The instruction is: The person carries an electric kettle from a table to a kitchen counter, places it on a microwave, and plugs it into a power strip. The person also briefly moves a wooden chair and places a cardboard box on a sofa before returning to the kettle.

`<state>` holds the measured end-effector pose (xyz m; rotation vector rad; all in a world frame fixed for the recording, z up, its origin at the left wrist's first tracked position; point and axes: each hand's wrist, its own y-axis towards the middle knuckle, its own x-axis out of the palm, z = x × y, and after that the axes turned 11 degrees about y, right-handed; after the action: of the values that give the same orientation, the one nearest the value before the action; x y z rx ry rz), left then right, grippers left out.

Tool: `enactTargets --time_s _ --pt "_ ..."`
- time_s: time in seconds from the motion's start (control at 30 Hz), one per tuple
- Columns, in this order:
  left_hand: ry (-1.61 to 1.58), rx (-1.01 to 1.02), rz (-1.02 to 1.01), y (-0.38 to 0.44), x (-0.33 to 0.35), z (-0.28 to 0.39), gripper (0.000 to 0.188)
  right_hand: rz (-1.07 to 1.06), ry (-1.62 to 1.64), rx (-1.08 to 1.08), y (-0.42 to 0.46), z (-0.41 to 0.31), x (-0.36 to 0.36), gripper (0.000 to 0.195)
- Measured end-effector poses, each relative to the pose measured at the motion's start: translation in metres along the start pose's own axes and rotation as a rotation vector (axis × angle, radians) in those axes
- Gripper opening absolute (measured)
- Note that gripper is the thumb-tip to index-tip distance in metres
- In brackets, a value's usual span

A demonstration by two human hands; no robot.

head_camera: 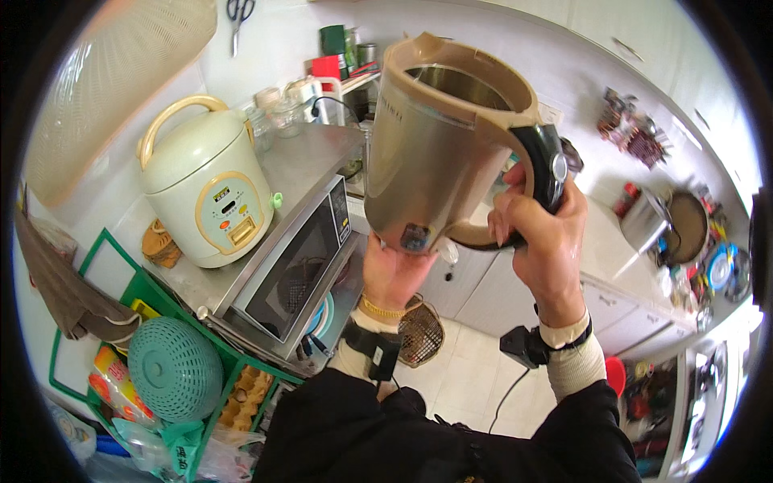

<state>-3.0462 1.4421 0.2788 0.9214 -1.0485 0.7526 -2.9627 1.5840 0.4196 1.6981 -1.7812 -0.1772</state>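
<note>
A stainless-steel jug [432, 157] with a brown plastic rim and handle, like that of a soy milk maker, is held up before me, tilted. Its top has no lid, and part of the metal inside shows. My right hand [546, 235] grips the handle, whose upper part is black with a round silver button. From below, my left hand [395, 275] supports the base; its fingers are mostly hidden behind the jug.
At left, a cream rice cooker [208, 187] stands on a steel-topped rack [314, 151] above a microwave oven [296, 265]. A green shelf holds a teal plastic basket [175, 368] and egg trays [244, 392]. A wicker basket [421, 335] is on the floor; pots [643, 220] stand on the right counter.
</note>
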Motion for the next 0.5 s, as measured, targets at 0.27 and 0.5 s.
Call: enactTargets --time_s 0.27,0.5 --pt "0.104 0.294 0.061 0.084 -0.036 0.089 0.052 -0.233 0.187 0.045 0.135 0.078 0.027 0.022" --pt "0.163 0.528 0.174 0.106 -0.065 0.133 0.053 -0.439 0.324 0.149 0.209 0.149 0.047 0.020"
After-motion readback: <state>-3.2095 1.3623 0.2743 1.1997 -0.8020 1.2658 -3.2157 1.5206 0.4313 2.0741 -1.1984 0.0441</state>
